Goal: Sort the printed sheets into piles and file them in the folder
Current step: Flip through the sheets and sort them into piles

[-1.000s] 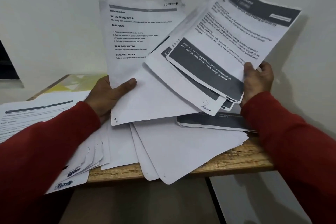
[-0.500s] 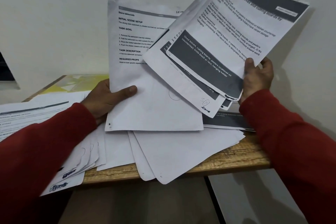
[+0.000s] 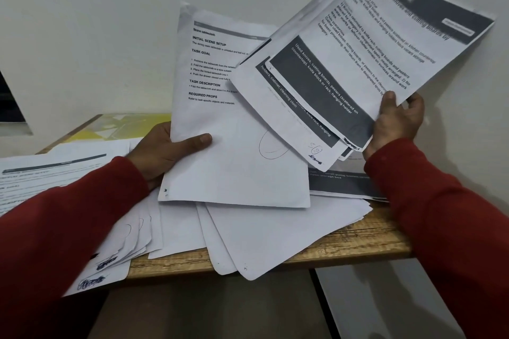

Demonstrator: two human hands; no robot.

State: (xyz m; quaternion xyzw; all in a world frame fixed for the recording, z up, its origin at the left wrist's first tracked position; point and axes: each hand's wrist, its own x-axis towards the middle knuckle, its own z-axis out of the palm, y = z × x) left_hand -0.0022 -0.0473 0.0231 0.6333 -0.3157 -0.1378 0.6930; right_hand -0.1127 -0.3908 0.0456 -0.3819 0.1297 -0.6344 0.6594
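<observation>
- Left hand, centre-left of frame, grasps a single "Store tablecloth" sheet by its lower left edge, thumb across the front, fingers behind. Sheet stands nearly upright with a slight bow.
- Right hand, right of centre, pinches a fanned bundle of dark-banded sheets at its lower right corner, thumb on top. Bundle tilts toward upper right of frame.
- More loose sheets lie splayed on the wooden table, several overhanging its front edge; another pile at far left.
- Yellow folder, likely the filing target, lies at the back, partly covered.
- Handling judgement: paper is light, limp, creases easily; fanned pages look prone to slipping apart under a corner pinch.
- Better hold: square the edges, grip mid-edge, support underneath.
</observation>
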